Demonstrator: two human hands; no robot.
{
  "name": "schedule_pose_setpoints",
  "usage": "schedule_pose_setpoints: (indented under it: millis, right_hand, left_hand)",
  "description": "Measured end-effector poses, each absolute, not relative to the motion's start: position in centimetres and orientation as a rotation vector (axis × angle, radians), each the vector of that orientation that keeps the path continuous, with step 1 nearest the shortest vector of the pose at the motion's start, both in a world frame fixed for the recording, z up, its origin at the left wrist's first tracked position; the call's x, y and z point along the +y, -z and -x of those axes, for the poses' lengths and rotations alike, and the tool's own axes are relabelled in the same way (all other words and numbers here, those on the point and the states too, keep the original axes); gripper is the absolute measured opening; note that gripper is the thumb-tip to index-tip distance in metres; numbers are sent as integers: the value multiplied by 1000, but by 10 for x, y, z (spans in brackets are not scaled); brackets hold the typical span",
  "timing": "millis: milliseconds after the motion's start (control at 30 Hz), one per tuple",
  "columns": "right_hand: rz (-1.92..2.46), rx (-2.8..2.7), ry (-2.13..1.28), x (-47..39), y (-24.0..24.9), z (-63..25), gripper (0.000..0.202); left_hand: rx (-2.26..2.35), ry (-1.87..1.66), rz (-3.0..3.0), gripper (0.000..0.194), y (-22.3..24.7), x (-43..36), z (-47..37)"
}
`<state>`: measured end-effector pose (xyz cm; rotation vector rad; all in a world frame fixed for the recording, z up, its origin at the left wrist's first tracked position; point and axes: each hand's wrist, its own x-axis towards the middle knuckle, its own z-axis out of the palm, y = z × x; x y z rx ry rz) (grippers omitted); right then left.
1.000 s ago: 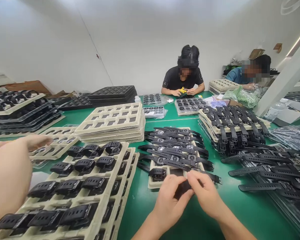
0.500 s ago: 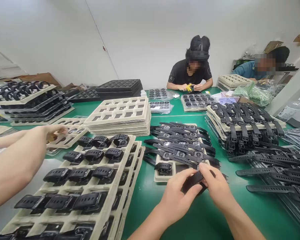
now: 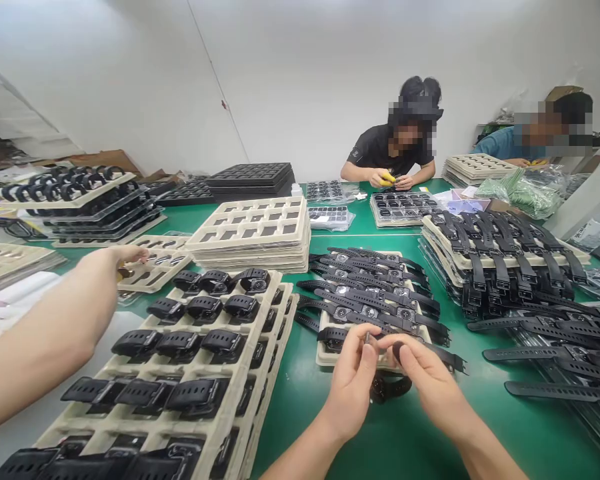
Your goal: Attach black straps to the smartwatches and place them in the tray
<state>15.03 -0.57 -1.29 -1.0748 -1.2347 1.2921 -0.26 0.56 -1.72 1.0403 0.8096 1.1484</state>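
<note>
Between my hands hangs a black smartwatch (image 3: 391, 387), its strap curving below my fingers over the green table. My left hand (image 3: 351, 379) is closed in a pinch on one end of its strap, near what looks like the buckle. The fingers of my right hand (image 3: 425, 373) pinch the dark tip of the other strap end. Just behind them is a cream tray (image 3: 325, 357), covered with several watches lying with straps stretched out. One watch with a looped strap (image 3: 331, 338) sits in its near left pocket.
A stacked tray of closed-strap watches (image 3: 180, 347) stands left. Cream trays (image 3: 250, 227) are piled behind it. More watches (image 3: 500, 247) lie on trays at right. A co-worker's arm (image 3: 55, 333) reaches in from the left; another person (image 3: 395, 147) works opposite.
My hands have drawn slightly apart, and the watch now hangs lower between them. The scene has shifted a little rightward in view.
</note>
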Motion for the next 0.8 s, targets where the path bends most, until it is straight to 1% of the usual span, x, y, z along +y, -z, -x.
schedule_pose_setpoints:
  millis: [67, 133, 200, 467, 667, 800]
  right_hand:
    - [1035, -1154, -1419, -9, 14, -143, 46]
    - [999, -1034, -1465, -13, 14, -134, 41]
    - [960, -961, -1436, -16, 14, -128, 38]
    - [1022, -865, -1325, -13, 13, -123, 41]
    - [1111, -860, -1227, -16, 15, -120, 40]
    - [1126, -796, -1206, -16, 16, -118, 41]
  left_hand:
    - [754, -1140, -1032, 49, 17, 3, 2]
    - [696, -1112, -1014, 46, 16, 1, 2]
    - [670, -1076, -1031, 42, 15, 0, 2]
    - [645, -1069, -1118, 34, 20, -2, -1]
    - [700, -1066, -1253, 32, 23, 0, -1]
    - [782, -1091, -1294, 36, 25, 0, -3]
